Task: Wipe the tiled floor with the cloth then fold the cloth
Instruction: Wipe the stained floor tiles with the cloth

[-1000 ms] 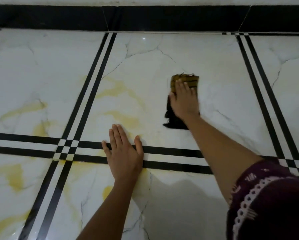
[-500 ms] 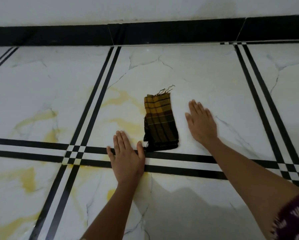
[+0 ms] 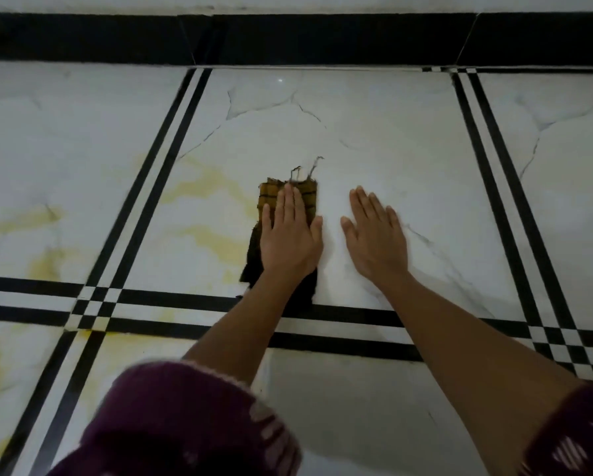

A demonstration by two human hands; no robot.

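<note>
A narrow yellow-and-black checked cloth lies folded on the white marble-look tiled floor, loose threads at its far end. My left hand lies flat on top of the cloth, fingers straight, pressing it down and hiding its middle. The dark near end of the cloth shows beside my wrist. My right hand rests flat on the bare tile just right of the cloth, fingers straight, holding nothing.
Black double stripes cross the floor in a grid. A black skirting band runs along the wall at the far edge. Yellow veining marks the tile left of the cloth. My dark maroon sleeves fill the bottom of the view.
My right hand let go of the cloth and came down on the tile to its right. My left hand then moved from the stripes onto the cloth.
</note>
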